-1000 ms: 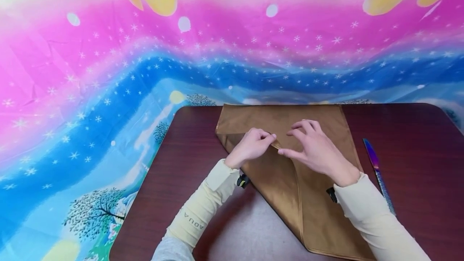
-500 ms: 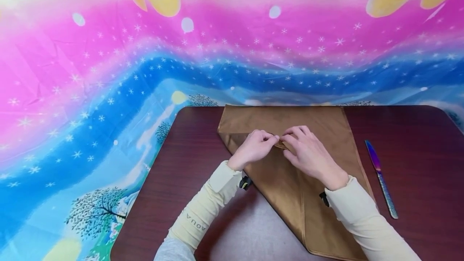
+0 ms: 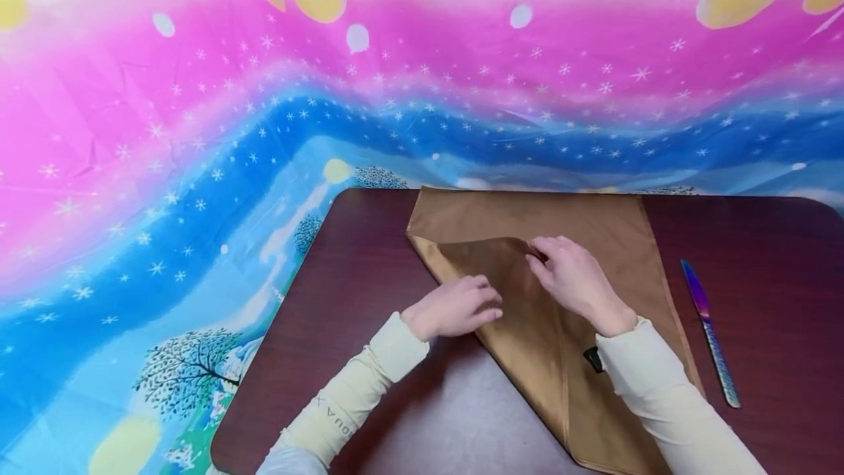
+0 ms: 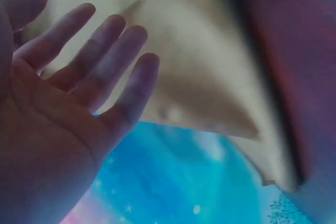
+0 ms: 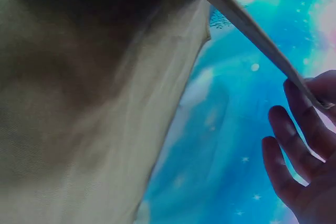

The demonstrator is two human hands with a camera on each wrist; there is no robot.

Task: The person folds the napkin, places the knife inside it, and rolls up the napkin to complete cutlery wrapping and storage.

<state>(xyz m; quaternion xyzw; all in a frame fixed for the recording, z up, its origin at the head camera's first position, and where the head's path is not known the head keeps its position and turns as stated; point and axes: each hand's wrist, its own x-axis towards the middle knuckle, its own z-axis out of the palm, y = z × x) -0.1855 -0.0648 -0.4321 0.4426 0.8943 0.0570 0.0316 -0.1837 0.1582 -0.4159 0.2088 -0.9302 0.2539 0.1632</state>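
Note:
A brown satin cloth (image 3: 613, 262) lies on the table, its left part folded over and its flap lifted near the middle. My right hand (image 3: 580, 277) pinches the flap's corner between thumb and index finger; in the right wrist view the cloth edge (image 5: 252, 30) runs into that pinch, the hand's (image 5: 310, 150) other fingers loosely spread. My left hand (image 3: 455, 306) hovers over the cloth's left folded edge, holding nothing. The left wrist view shows the left hand (image 4: 79, 87) with relaxed, spread fingers beside the blurred cloth (image 4: 189, 51).
A knife (image 3: 712, 336) with a rainbow-coloured blade lies on the dark red table (image 3: 778, 277), right of the cloth. A pale surface (image 3: 461, 402) shows below the folded edge. Behind hangs a pink and blue patterned backdrop (image 3: 422, 57).
My left hand has let go of the cloth corner and moved down and toward me. My right hand has closed on that corner, and the flap's upper edge stands raised.

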